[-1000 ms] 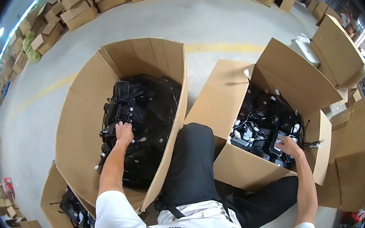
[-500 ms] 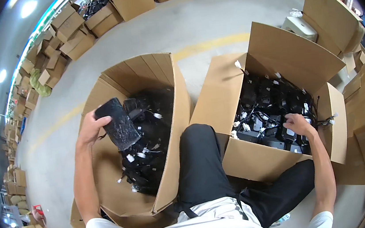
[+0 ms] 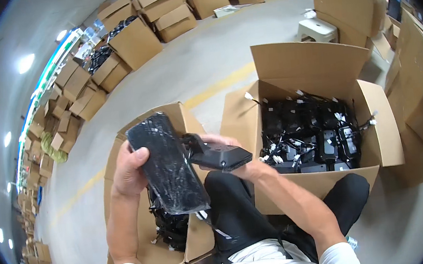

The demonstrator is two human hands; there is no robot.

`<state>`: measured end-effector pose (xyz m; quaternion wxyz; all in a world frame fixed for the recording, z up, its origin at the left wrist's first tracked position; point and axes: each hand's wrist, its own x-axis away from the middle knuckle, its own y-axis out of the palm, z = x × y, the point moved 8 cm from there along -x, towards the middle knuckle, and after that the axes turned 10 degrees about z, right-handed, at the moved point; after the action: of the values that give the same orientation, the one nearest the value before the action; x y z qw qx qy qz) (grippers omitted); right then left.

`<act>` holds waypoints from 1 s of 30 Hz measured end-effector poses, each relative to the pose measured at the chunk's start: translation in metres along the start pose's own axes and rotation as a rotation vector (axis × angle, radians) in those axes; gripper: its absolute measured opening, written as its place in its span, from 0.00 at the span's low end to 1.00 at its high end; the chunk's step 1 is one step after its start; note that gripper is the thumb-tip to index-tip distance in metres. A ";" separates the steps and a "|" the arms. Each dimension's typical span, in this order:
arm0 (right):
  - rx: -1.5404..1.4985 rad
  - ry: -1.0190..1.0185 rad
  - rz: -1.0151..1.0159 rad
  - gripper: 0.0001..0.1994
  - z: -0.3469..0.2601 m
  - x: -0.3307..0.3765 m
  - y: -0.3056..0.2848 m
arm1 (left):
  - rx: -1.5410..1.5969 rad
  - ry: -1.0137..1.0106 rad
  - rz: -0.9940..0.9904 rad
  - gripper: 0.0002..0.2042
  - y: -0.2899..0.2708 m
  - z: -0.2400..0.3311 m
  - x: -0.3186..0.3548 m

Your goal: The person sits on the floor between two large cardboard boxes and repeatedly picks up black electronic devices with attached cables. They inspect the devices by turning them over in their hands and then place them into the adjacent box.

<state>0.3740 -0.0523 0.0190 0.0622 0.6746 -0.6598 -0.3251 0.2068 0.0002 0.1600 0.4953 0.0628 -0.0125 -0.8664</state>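
A black flat slab (image 3: 168, 165) in clear film is gripped by my left hand (image 3: 130, 169), thumb across its near face. A black bracket-like part (image 3: 221, 154) juts out at the slab's right side, and my right hand (image 3: 222, 140) is closed around it from behind. Whether the two parts are joined, I cannot tell. A thin cable (image 3: 215, 224) with a white plug hangs at the slab's lower end. Below lies the left cardboard box (image 3: 199, 231), holding black wired parts (image 3: 173, 234). To the right stands an open cardboard box (image 3: 312, 57) with rows of black devices (image 3: 329, 145) and white plugs.
My bent knees (image 3: 230, 192) sit between and before the boxes. A white stool (image 3: 317, 30) and tall cardboard (image 3: 347, 4) stand at the far right. Stacked cartons (image 3: 140, 41) line the far left. A yellow line (image 3: 222, 84) crosses the grey floor.
My right hand has left the right box and come over to the bracket-like part beside the slab. My left hand has brought the slab nearer and to the right. The view has shifted.
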 end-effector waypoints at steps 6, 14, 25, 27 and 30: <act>0.228 -0.003 0.581 0.16 -0.050 0.030 -0.065 | -0.144 0.056 0.172 0.17 0.002 -0.025 -0.016; 0.792 -0.433 0.685 0.16 -0.136 0.036 -0.072 | -0.087 -0.054 0.276 0.14 0.004 -0.091 -0.038; 1.321 -0.733 -0.268 0.32 -0.122 0.065 0.029 | 0.373 -0.494 -0.219 0.27 0.082 -0.134 0.003; 1.292 -0.749 -0.322 0.31 -0.120 0.066 0.030 | 0.227 -0.491 -0.196 0.26 0.069 -0.152 0.003; 1.295 -0.631 -0.090 0.34 -0.131 0.058 0.013 | 0.225 -0.403 -0.113 0.28 0.066 -0.142 0.006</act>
<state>0.4269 -0.1534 0.1073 -0.5569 0.4765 -0.6784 -0.0503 0.2779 -0.0329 0.0247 0.4236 -0.0561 -0.2039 -0.8808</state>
